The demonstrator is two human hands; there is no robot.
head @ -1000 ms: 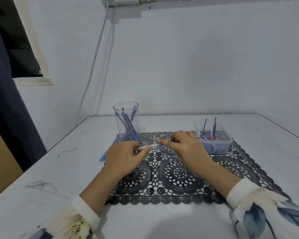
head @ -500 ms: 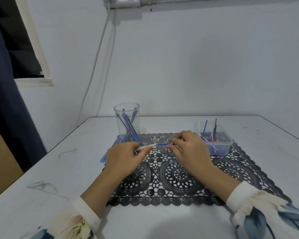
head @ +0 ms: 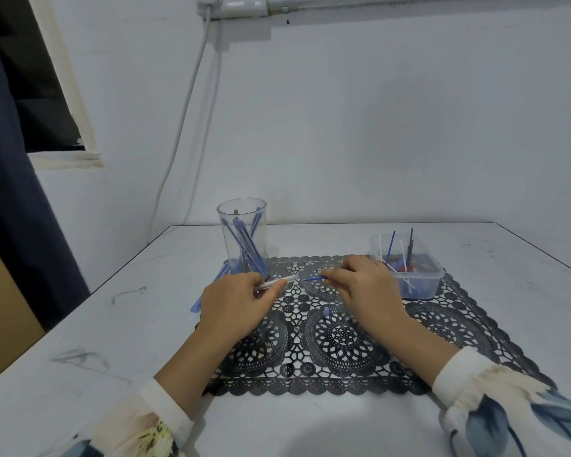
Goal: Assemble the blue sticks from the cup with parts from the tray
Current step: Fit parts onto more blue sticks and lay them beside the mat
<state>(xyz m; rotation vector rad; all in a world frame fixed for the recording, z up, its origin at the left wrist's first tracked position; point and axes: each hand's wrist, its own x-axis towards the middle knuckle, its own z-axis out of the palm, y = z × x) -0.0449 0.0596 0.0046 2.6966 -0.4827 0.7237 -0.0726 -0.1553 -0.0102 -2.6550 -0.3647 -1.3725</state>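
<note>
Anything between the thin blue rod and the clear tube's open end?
Nothing visible. The rod, pinched by the right hand, points at the end of the tube held in the left hand; only a bare gap above the mat separates them.

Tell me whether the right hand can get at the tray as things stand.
Probably yes: the open tray sits just beyond the right hand with nothing between them. It pinches a thin blue rod, though, so picking a part may have to wait.
</note>
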